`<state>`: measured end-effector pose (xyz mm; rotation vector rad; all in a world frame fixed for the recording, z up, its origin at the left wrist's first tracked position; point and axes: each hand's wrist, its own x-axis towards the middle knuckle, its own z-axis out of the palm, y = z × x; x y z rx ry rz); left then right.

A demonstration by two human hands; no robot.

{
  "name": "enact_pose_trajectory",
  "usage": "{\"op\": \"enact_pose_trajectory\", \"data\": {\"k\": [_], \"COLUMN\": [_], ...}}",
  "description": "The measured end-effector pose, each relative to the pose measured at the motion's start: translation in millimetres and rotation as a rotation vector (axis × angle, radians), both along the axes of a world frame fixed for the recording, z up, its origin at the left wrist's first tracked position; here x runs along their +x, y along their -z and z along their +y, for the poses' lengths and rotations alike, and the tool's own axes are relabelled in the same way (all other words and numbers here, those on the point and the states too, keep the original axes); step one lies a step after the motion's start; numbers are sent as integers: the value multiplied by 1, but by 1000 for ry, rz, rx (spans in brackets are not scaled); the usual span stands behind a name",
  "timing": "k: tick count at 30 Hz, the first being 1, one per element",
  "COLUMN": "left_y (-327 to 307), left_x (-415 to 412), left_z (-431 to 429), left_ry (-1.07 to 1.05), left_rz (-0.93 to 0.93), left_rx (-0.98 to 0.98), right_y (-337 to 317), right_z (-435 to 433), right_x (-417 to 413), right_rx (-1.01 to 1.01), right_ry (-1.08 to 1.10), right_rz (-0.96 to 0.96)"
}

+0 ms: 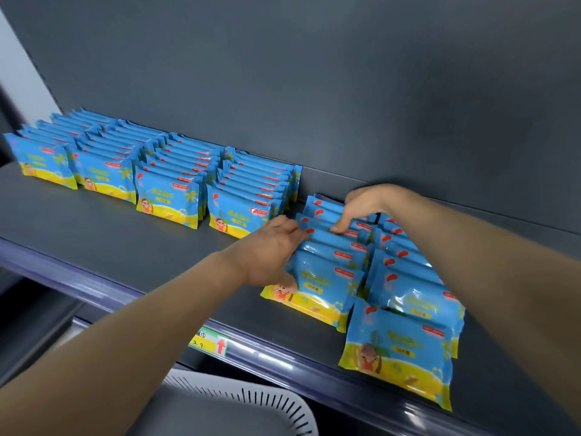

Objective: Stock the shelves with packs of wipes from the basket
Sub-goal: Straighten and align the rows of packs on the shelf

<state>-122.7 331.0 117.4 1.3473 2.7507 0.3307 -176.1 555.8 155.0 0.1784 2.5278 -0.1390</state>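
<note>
Head view: I look down on a dark shelf (110, 234) with blue and yellow packs (169, 196) of wipes standing on edge in rows that run from the front lip back to the wall (314, 73). Four neat rows stand on the left, close beside one another. To their right, a little apart, the fifth row (323, 278) leans backward, and both hands are on it. The left hand (267, 250) grips its left side, the fingers curled against the ends of the middle packs and the thumb on the face of the front pack. The right hand (364, 202) grasps the rear of that row, its thumb pressing on a pack's top edge and its fingers curled over the rearmost packs, their tips hidden from me. Just right of it, touching, the sixth row (405, 350) reaches nearer the front lip, and its front pack tilts back under my right forearm. A green and yellow tag (209, 341) with a red arrow sits in the lip's rail. Below the shelf, the slotted grey rim of the basket (251, 401) shows at the bottom edge; I cannot see what lies inside it.
</note>
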Motion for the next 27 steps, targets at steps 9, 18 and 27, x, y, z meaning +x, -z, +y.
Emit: {"op": "enact_pose_trajectory", "data": {"k": [9, 18, 27], "left_y": [0, -7, 1], "left_x": [2, -12, -27], "left_z": [4, 31, 43], "left_ry": [-47, -231, -314], "left_rz": [186, 422, 474], "left_rx": [-48, -178, -184], "right_y": [-11, -27, -27], "right_z": [-7, -9, -6], "right_x": [9, -10, 11], "right_rx": [-63, -77, -16], "right_ry": [-63, -88, 171], "right_rz": [167, 493, 788]}}
